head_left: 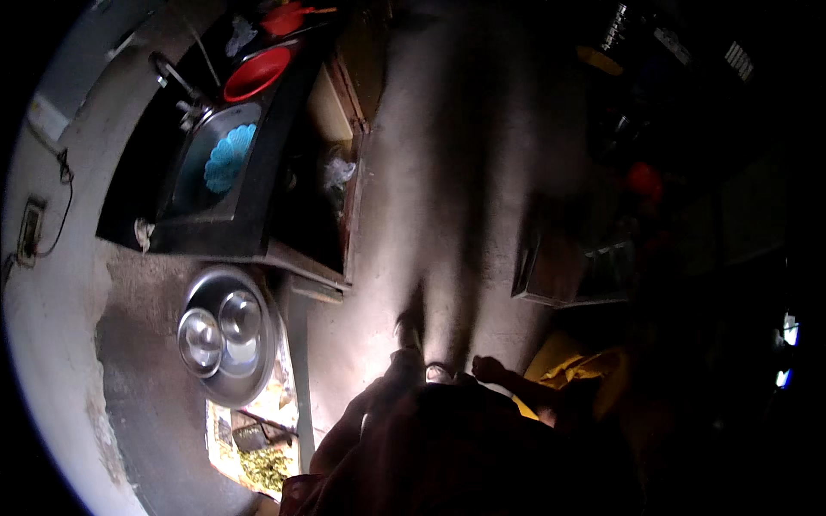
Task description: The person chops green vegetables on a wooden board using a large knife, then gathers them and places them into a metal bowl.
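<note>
My right hand hangs low over the floor beside my legs. Its fingers look curled, but the dark hides whether anything is in them. Near it lies a yellow cloth or bag. My left hand is out of view; a bit of skin shows at the bottom edge, too little to tell which part. On the ledge to my left stands a large steel basin holding two round steel vessels. Next to the basin, chopped green leaves lie on printed paper, along with a flat metal tool.
Ahead on the left, a dark counter carries a steel sink with a blue scalloped basket, a faucet and a red basin. Below it an open cupboard faces the floor. A box-like cabinet stands right.
</note>
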Motion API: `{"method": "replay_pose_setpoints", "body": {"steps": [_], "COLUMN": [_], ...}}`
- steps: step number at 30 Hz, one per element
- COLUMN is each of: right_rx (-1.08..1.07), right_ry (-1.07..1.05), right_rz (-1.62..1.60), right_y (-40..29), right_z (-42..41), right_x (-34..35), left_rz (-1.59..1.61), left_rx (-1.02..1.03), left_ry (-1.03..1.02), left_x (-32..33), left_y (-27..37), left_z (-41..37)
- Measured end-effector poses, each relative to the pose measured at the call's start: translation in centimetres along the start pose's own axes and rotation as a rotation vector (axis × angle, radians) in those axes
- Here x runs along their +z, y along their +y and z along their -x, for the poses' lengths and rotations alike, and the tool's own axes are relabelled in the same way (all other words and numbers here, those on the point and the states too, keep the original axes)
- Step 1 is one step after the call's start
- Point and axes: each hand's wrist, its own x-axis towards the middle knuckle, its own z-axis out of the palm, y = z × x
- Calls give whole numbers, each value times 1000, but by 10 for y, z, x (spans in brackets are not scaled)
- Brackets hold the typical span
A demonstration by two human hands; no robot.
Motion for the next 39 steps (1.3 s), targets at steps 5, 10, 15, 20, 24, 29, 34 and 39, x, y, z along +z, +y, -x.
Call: {"method": "replay_pose_setpoints", "body": {"steps": [5, 10, 15, 20, 24, 29, 34, 39], "right_rx": [155, 130, -149, 611, 586, 614, 583, -451], "right_ry": [-170, -103, 114, 171, 158, 93, 120, 193], "right_rz": [-225, -211, 842, -469, -487, -441, -449, 819], "right_y": [41, 128, 228, 203, 254, 357, 461, 530], "right_z": [-58, -135, -164, -181, -234, -288, -368, -534], "right_x": [10, -42, -146, -307, -385, -472, -616, -766], "left_rz": [44, 64, 109, 103, 112, 78, 67, 136], "left_rx": [-24, -69, -113, -159, -92, 20, 152, 383], "left_ry": [-116, -194, -278, -340, -317, -263, -80, 212], "left_x": [-26, -84, -127, -161, -163, -152, -171, -247], "left_y": [84, 159, 234, 330, 406, 520, 653, 816], "left_z": [-82, -174, -241, -320, -388, -481, -554, -620]}}
